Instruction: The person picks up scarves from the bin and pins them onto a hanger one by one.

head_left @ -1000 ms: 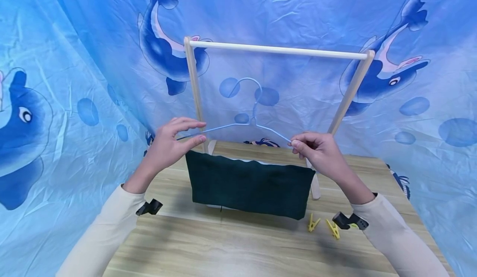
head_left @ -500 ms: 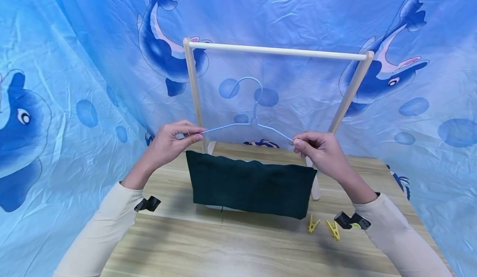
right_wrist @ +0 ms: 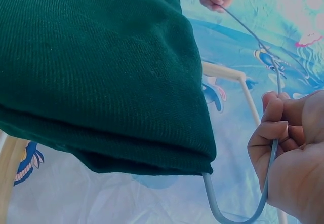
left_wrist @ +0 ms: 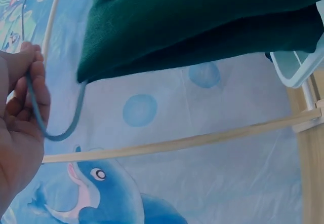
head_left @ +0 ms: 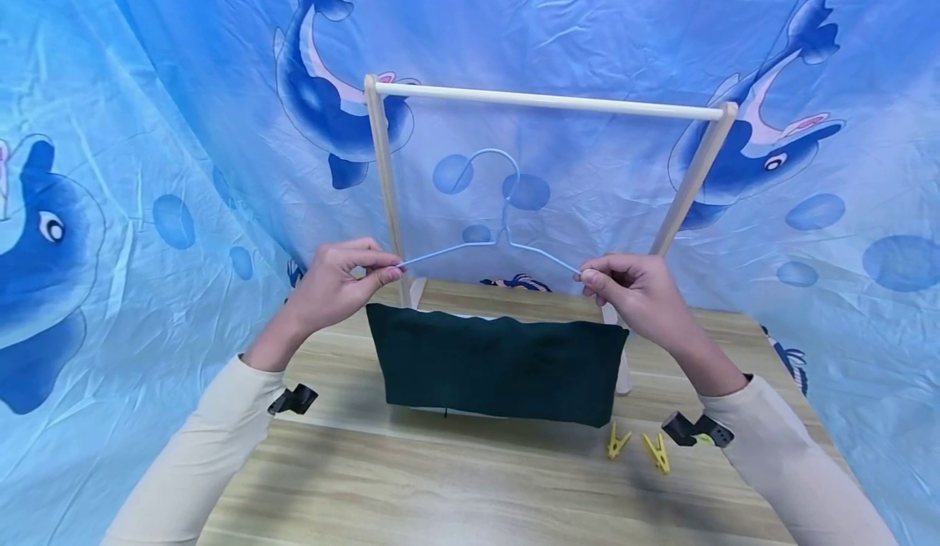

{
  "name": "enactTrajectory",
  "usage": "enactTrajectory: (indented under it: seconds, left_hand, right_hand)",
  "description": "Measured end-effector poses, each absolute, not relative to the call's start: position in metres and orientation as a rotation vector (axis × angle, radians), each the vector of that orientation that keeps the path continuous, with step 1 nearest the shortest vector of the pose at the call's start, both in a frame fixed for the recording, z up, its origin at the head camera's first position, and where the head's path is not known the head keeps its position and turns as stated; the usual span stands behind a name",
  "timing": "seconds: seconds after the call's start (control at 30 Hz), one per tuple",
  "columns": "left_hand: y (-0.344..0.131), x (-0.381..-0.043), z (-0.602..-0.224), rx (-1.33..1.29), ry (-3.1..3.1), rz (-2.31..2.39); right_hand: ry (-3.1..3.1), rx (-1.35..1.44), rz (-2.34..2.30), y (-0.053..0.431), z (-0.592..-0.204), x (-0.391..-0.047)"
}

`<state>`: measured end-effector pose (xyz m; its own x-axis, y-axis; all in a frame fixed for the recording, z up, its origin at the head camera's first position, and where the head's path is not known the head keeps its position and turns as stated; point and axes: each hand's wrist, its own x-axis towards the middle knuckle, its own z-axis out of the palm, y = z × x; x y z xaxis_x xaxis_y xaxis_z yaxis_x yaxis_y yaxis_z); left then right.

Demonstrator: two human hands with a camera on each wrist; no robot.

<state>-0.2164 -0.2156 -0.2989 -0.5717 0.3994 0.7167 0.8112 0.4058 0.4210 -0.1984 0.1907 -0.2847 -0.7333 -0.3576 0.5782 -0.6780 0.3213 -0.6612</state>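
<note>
The low part of the hanger is hidden by the cloth. One shoulder of it is pinched by the left hand and the other by the right hand, and the cloth is hung just below and between them. In each wrist view, the near hand is cut off by the edge. Something with a pale rim is mostly covered by the cloth, and what it is cannot be told.

The hanger is made of thin, smooth, light blue wire, and its round hook is held up between the hands. The cloth is dark green and folded. The rack, made of pale posts and a round white bar, is stood on the desk past the hands. Two yellow pegs are laid on the desk below the right hand. Behind, a crinkly blue sheet is printed with sea animals.

The U-shaped bends, where the wire is run into the corners of the cloth, are shown only in the wrist views. Fine ribs on the cloth are best seen from the right wrist.
</note>
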Motion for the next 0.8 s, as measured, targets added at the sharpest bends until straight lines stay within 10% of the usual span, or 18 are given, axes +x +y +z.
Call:
enactTrajectory:
  seconds: [0.8]
  left_hand:
    - [-0.208,-0.217,-0.302,-0.97,-1.959,-1.221]
  right_hand:
    - [-2.358,0.886,1.145,0.207,-0.281,-0.195]
